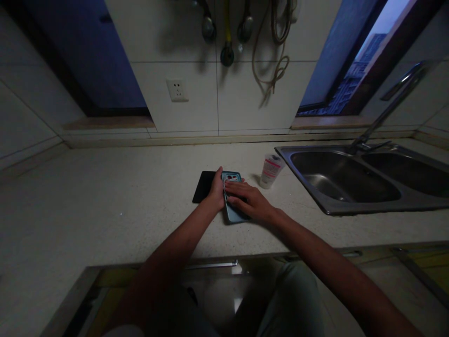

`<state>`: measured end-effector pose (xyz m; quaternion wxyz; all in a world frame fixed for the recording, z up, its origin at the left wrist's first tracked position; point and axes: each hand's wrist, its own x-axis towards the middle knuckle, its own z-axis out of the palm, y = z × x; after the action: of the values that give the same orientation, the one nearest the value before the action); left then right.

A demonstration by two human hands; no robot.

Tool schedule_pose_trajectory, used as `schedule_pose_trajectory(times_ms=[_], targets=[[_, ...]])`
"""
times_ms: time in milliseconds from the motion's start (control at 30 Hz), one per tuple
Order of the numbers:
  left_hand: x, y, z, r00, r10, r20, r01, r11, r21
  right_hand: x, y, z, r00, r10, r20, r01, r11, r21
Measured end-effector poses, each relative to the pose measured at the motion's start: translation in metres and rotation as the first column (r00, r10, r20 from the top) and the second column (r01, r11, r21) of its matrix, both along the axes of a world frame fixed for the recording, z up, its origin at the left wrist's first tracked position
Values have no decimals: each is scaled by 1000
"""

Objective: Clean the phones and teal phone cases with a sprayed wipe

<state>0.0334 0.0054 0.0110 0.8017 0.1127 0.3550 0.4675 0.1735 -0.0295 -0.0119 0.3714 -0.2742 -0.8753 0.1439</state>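
Head cam: light-blue phone (234, 216) between both hands, over the countertop (140, 196), camera end away from the person. Left hand (216, 192) clamped on its left edge. Right hand (254, 201) laid across its back, fingers together; can't tell if it grips. Flat black slab (202, 188) on the countertop, partly behind left hand. Clear plastic cup (271, 172) to the right, near double-bowl sink (312, 189).

Bare forearms (326, 257), pale grey-green trousers (294, 299)
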Motion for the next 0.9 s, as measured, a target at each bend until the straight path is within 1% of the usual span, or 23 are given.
schedule_pose_trajectory(times_ms=[67, 133, 233, 300, 333, 400, 500, 600, 667, 733, 900], targets=[[-4, 2, 4, 1000, 17, 26, -17, 1000, -2, -2, -4, 4, 998, 58, -9, -58, 998, 22], [-9, 4, 7, 998, 63, 29, -64, 998, 21, -3, -8, 8, 992, 128, -15, -127, 991, 47], [-16, 6, 10, 995, 100, 22, -101, 993, 64, -5, -11, 14, 967, 250, -55, -244, 965, 94], [-20, 7, 11, 995, 102, 17, -103, 991, 81, -5, -11, 16, 950, 301, -77, -289, 948, 133], [-21, 8, 12, 995, 101, 15, -102, 991, 90, -4, -11, 17, 949, 305, -74, -292, 945, 151], [-23, 9, 12, 996, 85, 8, -86, 991, 100, -2, -9, 17, 962, 269, -39, -257, 948, 186], [-25, 10, 11, 999, 46, -13, -45, 995, 85, 4, -3, 14, 991, 135, 11, -133, 957, 259], [-26, 11, 10, 999, 42, -8, -41, 995, 91, 10, 3, 12, 999, -11, 37, -1, 947, 321], [-26, 12, 9, 999, 51, -7, -50, 994, 101, 12, 4, 13, 997, -54, 55, 32, 939, 343], [-27, 13, 9, 998, 58, -9, -56, 993, 101, 13, 4, 14, 998, -24, 63, 1, 940, 342], [-31, 15, 10, 999, 43, -11, -41, 994, 102, 10, 0, 17, 985, 161, 63, -172, 951, 258]])
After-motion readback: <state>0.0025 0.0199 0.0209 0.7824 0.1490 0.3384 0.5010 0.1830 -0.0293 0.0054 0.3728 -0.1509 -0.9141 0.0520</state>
